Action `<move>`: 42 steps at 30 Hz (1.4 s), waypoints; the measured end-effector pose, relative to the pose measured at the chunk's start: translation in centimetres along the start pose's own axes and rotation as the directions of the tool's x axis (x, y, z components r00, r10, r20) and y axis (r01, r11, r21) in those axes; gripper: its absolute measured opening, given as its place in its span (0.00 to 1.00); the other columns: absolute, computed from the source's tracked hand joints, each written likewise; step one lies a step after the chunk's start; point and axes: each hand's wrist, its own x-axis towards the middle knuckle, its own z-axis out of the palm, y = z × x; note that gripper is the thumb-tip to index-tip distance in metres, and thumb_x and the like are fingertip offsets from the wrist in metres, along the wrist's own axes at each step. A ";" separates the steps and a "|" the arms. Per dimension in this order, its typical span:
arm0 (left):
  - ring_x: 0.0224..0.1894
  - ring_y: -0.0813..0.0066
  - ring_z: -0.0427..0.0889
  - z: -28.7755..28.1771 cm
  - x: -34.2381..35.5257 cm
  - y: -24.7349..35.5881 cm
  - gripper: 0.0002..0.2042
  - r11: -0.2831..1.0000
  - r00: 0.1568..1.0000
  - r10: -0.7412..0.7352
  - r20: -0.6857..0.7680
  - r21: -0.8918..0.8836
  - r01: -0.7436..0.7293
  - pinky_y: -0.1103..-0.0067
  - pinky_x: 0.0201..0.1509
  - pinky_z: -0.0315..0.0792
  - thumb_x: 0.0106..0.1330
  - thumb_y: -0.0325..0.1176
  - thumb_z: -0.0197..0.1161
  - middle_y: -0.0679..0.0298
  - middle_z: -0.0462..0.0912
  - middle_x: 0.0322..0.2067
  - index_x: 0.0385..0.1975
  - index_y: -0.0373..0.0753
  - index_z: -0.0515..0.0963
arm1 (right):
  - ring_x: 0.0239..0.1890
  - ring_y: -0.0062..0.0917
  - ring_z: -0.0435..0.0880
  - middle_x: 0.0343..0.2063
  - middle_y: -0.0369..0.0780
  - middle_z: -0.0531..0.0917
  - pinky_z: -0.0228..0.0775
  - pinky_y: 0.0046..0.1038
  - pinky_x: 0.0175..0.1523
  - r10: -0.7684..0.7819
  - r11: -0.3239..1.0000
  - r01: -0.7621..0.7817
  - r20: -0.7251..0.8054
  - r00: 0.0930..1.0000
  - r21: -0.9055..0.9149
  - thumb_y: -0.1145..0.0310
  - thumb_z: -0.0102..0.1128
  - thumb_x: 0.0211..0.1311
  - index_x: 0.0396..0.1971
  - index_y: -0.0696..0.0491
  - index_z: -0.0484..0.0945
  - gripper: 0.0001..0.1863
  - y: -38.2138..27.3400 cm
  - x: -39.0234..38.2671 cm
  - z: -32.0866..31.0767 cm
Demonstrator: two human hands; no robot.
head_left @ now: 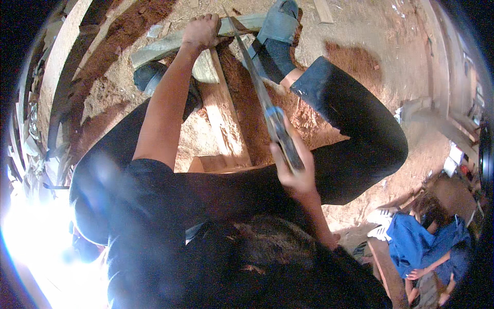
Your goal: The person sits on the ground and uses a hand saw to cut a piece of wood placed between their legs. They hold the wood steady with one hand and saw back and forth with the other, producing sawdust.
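Grey metal in hand, gripping a handsaw [251, 67] by its blue-and-dark handle with the right hand [296, 167], wrapping the fingers around it, though being unable to tell each one apart through the blur. Pointing the narrow tip away from the body and somewhat leftward, slanting the saw's long axis from mid-view nearly to the top edge. Crossing the blade over a greyish wooden beam [159, 50], just right of the left hand [202, 32]; being unable to tell whether biting into the wood. Pressing that left hand onto the beam, bunching the fingers together and stretching the thumb toward the blade. Holding the beam crosswise at the far end of a pale plank [226, 116]. Placing the sandalled right foot [280, 31] at the beam's right end.
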 end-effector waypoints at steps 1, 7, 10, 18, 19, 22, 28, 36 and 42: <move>0.49 0.56 0.81 1.0 0.3 0.0 0.29 1.000 0.999 0.020 -0.036 -0.022 -0.021 0.62 0.52 0.74 0.54 0.54 0.69 0.54 0.80 0.45 0.47 0.39 0.70 | 0.56 0.30 0.79 0.52 0.50 0.79 0.68 0.30 0.60 0.095 0.995 -0.095 -0.002 0.995 -0.003 0.76 0.57 0.63 0.62 0.60 0.66 0.26 -1.4 -1.2 -1.0; 0.48 0.56 0.82 1.8 1.0 -0.1 0.29 0.999 0.996 0.040 -0.083 -0.025 -0.042 0.62 0.52 0.74 0.55 0.56 0.67 0.55 0.81 0.44 0.46 0.39 0.70 | 0.50 0.28 0.81 0.46 0.48 0.81 0.69 0.27 0.57 0.298 0.949 -0.289 0.058 0.953 -0.128 0.73 0.57 0.65 0.58 0.62 0.70 0.22 -1.8 3.0 -0.2; 0.48 0.56 0.81 1.1 0.6 0.1 0.29 0.999 0.998 0.026 -0.049 -0.017 -0.027 0.62 0.52 0.74 0.54 0.56 0.67 0.54 0.81 0.44 0.46 0.40 0.70 | 0.50 0.26 0.80 0.46 0.47 0.81 0.67 0.25 0.57 0.282 0.955 -0.272 0.072 0.957 -0.119 0.72 0.56 0.66 0.57 0.62 0.69 0.22 -1.4 2.2 0.1; 0.49 0.55 0.81 0.9 0.7 0.2 0.28 0.999 0.999 0.003 -0.054 -0.038 -0.006 0.62 0.53 0.74 0.54 0.52 0.68 0.55 0.80 0.46 0.47 0.39 0.69 | 0.49 0.35 0.82 0.47 0.50 0.81 0.71 0.32 0.55 0.098 0.993 -0.099 -0.011 0.995 -0.060 0.75 0.60 0.62 0.55 0.59 0.72 0.21 0.7 3.4 0.6; 0.50 0.55 0.80 1.2 1.1 0.5 0.29 0.999 0.998 0.012 -0.058 -0.042 -0.014 0.62 0.53 0.74 0.54 0.52 0.69 0.54 0.80 0.46 0.47 0.39 0.69 | 0.49 0.35 0.82 0.47 0.50 0.81 0.70 0.32 0.56 0.123 0.986 -0.126 -0.031 0.992 -0.110 0.76 0.59 0.62 0.55 0.59 0.72 0.21 1.9 3.6 0.7; 0.51 0.56 0.80 0.5 0.7 0.3 0.29 0.999 1.000 0.001 0.005 -0.033 -0.001 0.62 0.54 0.73 0.52 0.50 0.70 0.55 0.79 0.46 0.48 0.39 0.69 | 0.52 0.35 0.81 0.46 0.51 0.81 0.69 0.32 0.58 0.121 0.990 -0.124 -0.039 0.992 -0.068 0.76 0.57 0.63 0.57 0.58 0.71 0.21 0.5 -0.4 0.0; 0.50 0.56 0.80 0.5 0.8 -0.8 0.28 1.000 0.998 0.030 -0.057 0.004 -0.030 0.63 0.52 0.75 0.51 0.46 0.71 0.54 0.79 0.46 0.47 0.39 0.69 | 0.46 0.29 0.82 0.43 0.47 0.82 0.70 0.29 0.54 0.233 0.971 -0.231 0.025 0.972 -0.065 0.73 0.58 0.63 0.54 0.59 0.72 0.19 -1.6 1.0 -2.2; 0.44 0.53 0.83 1.1 1.1 -0.8 0.29 0.999 0.997 0.049 -0.064 0.026 -0.047 0.63 0.47 0.78 0.49 0.46 0.72 0.54 0.80 0.43 0.46 0.38 0.68 | 0.41 0.25 0.81 0.38 0.44 0.82 0.71 0.28 0.50 0.172 0.984 -0.174 -0.049 0.984 -0.042 0.74 0.59 0.63 0.53 0.59 0.72 0.19 -1.5 -1.8 -0.1; 0.45 0.54 0.83 0.7 1.0 -0.3 0.30 1.000 0.997 0.022 -0.070 -0.014 -0.023 0.62 0.48 0.77 0.50 0.51 0.71 0.54 0.80 0.43 0.45 0.39 0.69 | 0.50 0.26 0.80 0.47 0.46 0.81 0.68 0.27 0.58 0.227 0.973 -0.228 -0.023 0.974 -0.030 0.75 0.56 0.65 0.59 0.61 0.69 0.22 1.3 2.9 2.2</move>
